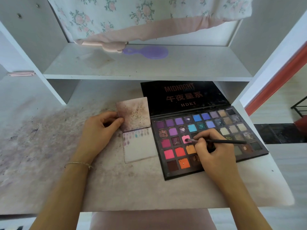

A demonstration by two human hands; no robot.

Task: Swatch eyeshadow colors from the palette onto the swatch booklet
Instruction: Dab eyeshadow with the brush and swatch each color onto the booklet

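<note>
An open black eyeshadow palette [172, 128] with several coloured pans lies on the desk at centre right, its lid [182, 97] folded back. My right hand [214, 153] grips a thin black brush [227, 142] whose tip sits in a pink pan [186, 139]. Left of the palette lies the open swatch booklet [141, 150]. A row of small purple and teal swatches runs along the top of its lower page. My left hand [101, 128] pinches the left edge of the stained upper page [134, 113].
The desk top [49, 146] is smudged with pigment. A white shelf [146, 75] overhangs the back of the desk, with a purple hand mirror [149, 53] and floral cloth [132, 17] on it. A pink stool [149, 219] sits below the front edge.
</note>
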